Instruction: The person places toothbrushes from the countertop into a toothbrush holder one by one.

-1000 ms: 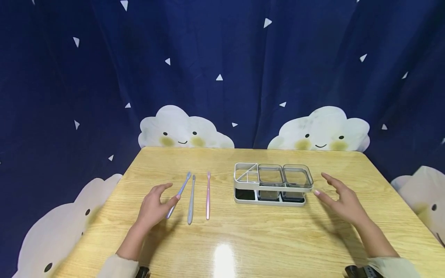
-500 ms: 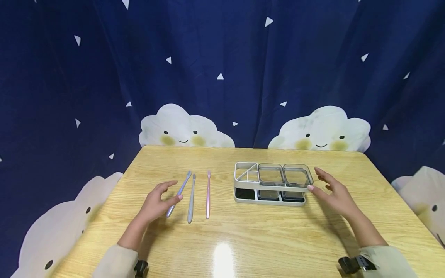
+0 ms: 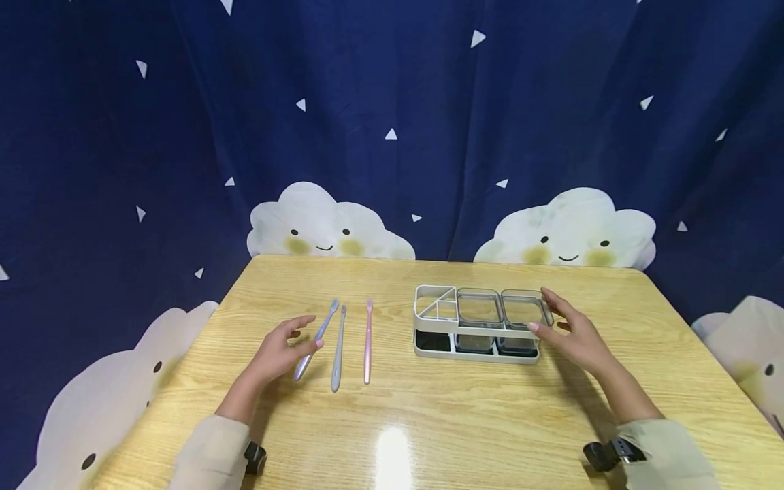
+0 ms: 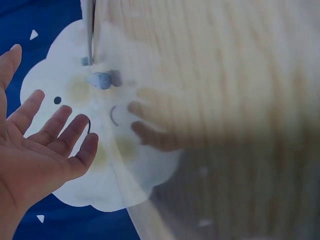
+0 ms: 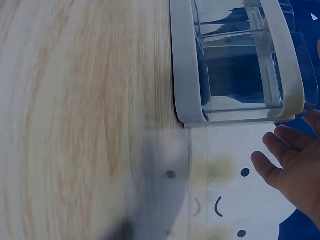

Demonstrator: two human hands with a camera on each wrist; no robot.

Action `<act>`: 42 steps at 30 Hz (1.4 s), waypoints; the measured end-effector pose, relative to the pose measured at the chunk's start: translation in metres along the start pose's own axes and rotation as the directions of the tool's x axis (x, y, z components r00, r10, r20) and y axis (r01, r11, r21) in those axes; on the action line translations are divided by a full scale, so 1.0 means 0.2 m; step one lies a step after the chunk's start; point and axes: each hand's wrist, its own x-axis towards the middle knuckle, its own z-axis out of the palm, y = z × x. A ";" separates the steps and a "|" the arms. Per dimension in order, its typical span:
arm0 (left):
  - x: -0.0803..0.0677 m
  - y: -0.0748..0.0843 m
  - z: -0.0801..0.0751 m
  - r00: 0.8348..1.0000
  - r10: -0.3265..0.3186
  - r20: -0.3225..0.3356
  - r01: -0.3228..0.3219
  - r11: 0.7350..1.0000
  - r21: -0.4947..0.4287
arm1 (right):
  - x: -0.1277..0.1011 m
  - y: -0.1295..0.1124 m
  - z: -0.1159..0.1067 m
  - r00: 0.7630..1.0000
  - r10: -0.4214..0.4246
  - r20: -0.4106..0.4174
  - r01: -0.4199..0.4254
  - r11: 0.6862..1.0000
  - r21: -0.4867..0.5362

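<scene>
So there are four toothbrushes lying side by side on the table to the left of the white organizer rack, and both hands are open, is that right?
Not quite: the head view shows three toothbrushes, not four: a blue toothbrush, a grey toothbrush and a pink toothbrush. The rest holds: they lie side by side on the table, left of the white organizer rack, and the left hand and right hand are both open.

A: Where do things sit on the worktop [image 3: 429, 408]?

B: Three toothbrushes [image 3: 337, 347] lie side by side left of centre, heads toward the far edge. The organizer rack [image 3: 478, 323] is right of centre, well apart from them.

A: Hands?

B: Left hand [image 3: 278, 350] is just beside the leftmost toothbrush [image 3: 315, 340]. Right hand [image 3: 572, 337] is at the rack's right end. Curtain [image 3: 392, 136] hangs behind.
</scene>
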 end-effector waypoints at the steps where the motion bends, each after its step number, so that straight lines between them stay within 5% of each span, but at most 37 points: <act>1: 0.01 -0.01 0.00 1.000 -0.003 0.003 0.003 1.000 -0.003 | 0.00 0.00 0.00 1.000 0.005 0.003 -0.005 1.000 0.009; 25: 0.15 -0.01 0.01 0.988 -0.156 0.010 0.156 0.988 0.007 | 0.04 0.00 0.02 0.996 0.093 0.019 -0.094 0.994 0.059; 42: 0.22 -0.02 0.02 0.953 -0.304 0.012 0.304 0.949 -0.083 | 0.05 0.01 0.03 0.993 0.113 0.019 -0.114 0.988 0.103</act>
